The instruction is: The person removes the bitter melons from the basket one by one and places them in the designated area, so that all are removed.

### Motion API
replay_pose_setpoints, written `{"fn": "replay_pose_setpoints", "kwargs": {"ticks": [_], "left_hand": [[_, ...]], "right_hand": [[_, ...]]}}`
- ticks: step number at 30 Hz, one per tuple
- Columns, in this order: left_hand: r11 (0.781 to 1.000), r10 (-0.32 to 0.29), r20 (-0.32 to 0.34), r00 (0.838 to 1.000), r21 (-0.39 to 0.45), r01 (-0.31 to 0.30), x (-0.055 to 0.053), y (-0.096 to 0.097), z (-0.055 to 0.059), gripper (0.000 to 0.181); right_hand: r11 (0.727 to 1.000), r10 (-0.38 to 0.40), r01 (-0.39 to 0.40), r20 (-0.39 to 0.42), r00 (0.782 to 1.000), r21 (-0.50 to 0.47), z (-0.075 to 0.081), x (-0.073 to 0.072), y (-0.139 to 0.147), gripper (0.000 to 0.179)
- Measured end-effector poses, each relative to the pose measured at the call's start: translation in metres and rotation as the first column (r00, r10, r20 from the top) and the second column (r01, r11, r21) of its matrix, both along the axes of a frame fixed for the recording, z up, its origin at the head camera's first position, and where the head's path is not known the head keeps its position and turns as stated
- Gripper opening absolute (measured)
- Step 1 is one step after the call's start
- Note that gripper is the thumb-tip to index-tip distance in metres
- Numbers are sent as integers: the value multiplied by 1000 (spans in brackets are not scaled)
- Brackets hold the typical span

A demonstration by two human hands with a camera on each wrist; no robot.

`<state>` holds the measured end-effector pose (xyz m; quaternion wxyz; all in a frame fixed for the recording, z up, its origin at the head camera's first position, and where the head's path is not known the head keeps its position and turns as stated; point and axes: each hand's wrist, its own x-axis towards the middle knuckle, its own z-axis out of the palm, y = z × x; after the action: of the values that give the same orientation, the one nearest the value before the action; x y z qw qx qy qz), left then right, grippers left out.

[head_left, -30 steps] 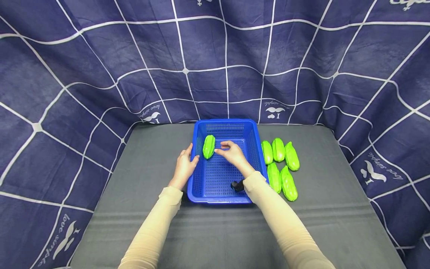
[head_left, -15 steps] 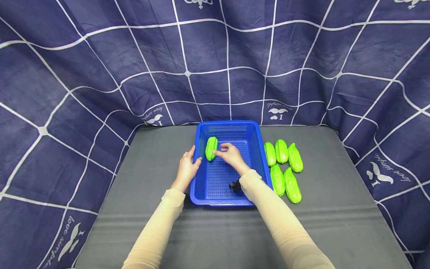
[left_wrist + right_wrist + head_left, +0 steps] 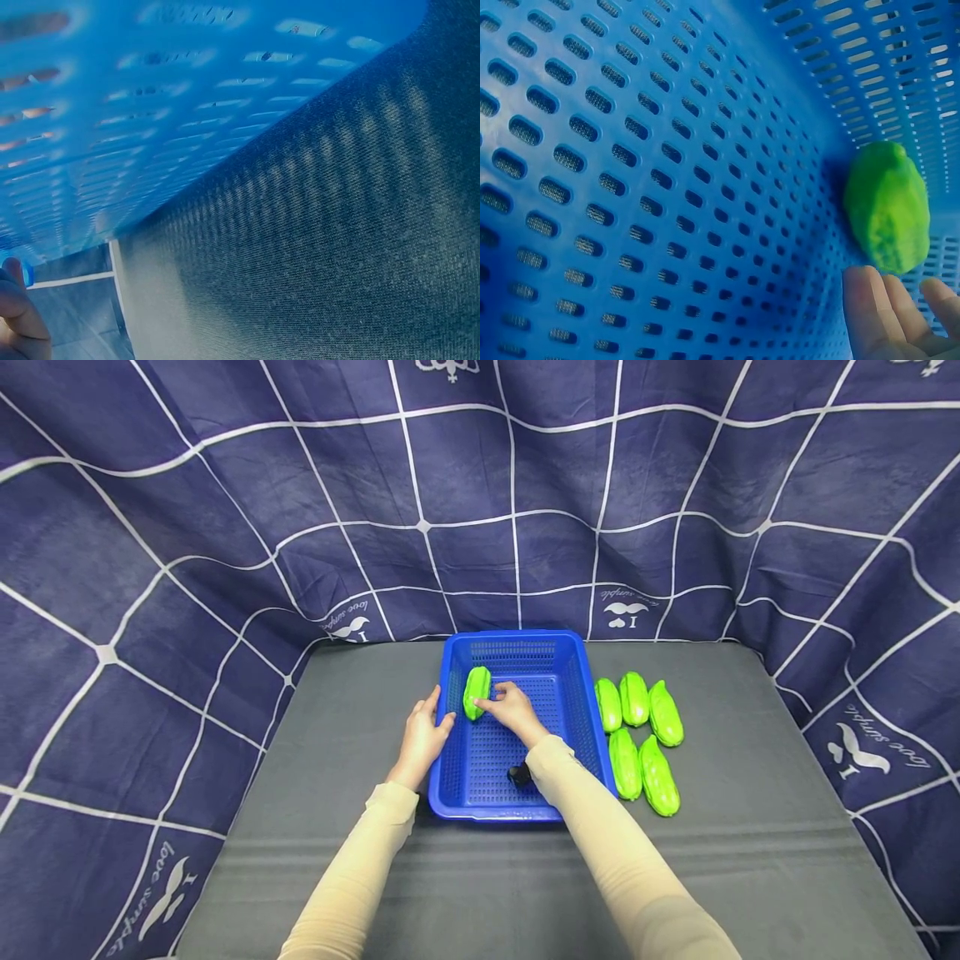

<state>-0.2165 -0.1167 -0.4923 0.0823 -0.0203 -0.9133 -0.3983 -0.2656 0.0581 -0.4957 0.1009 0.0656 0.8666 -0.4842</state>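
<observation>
A bright green, ridged, oblong vegetable (image 3: pixel 477 693), much like a bitter gourd, lies along the left wall inside a blue perforated plastic basket (image 3: pixel 517 812). My right hand (image 3: pixel 517 712) reaches into the basket just right of this vegetable, its thumb tip at the vegetable's lower end. In the right wrist view the fingers (image 3: pixel 877 315) are extended near the green vegetable (image 3: pixel 889 206), not wrapped round it. My left hand (image 3: pixel 425 735) rests at the basket's left rim, thumb toward the rim and fingers fairly straight. Its fingertips show only partly in the left wrist view.
Several similar green vegetables (image 3: pixel 633 699) lie in two rows on the grey table (image 3: pixel 337 710), close to the basket's right side. A blue curtain with white lines (image 3: pixel 517 468) hangs behind and at both sides. A black object (image 3: pixel 517 774) sits by the right wrist.
The whole scene has shifted slightly rightward in the head view. My right thumb has come closer to the green vegetable in the basket; my left hand stays at the rim.
</observation>
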Motion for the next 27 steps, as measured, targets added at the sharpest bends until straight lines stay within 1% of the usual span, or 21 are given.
{"fn": "replay_pose_setpoints", "kwargs": {"ticks": [1,3,6,12,15,16,19,20,22,26,27], "left_hand": [[1000,2,-1,1000,-2,-2,0,0,0,60],[1000,1,6,1000,-6,-1,0,0,0,60],[1000,2,12,1000,-6,-2,0,1,0,60],[1000,4,3,1000,-10,-4,0,1,0,60],[1000,-1,5,1000,-19,1,1,1,0,60],[1000,-2,6,1000,-21,2,1,1,0,60],[1000,-3,8,1000,-26,4,2,0,0,60],[1000,-2,8,1000,-27,2,2,0,0,60],[1000,3,4,1000,-24,-3,2,0,0,60],[1000,6,-12,1000,-21,-6,2,0,0,59],[1000,4,-18,1000,-22,-4,2,1,-1,59]], "right_hand": [[1000,-5,5,-6,1000,-7,0,1,0,72],[1000,-9,9,9,1000,-17,3,3,-2,70],[1000,-9,9,1,1000,0,3,6,-4,69],[1000,-10,10,20,1000,7,1,6,-8,73],[1000,-27,27,40,999,-12,-1,5,-11,74],[999,-35,37,58,998,-28,-3,5,-12,75],[995,-63,70,105,992,-70,-11,0,-15,78],[994,-69,77,93,993,-81,-16,-3,-16,80],[991,-82,93,112,990,-98,-20,-6,-18,82],[988,-99,110,106,989,-107,-19,-6,-20,79],[987,-104,117,123,987,-107,-15,-3,-20,77]]}}
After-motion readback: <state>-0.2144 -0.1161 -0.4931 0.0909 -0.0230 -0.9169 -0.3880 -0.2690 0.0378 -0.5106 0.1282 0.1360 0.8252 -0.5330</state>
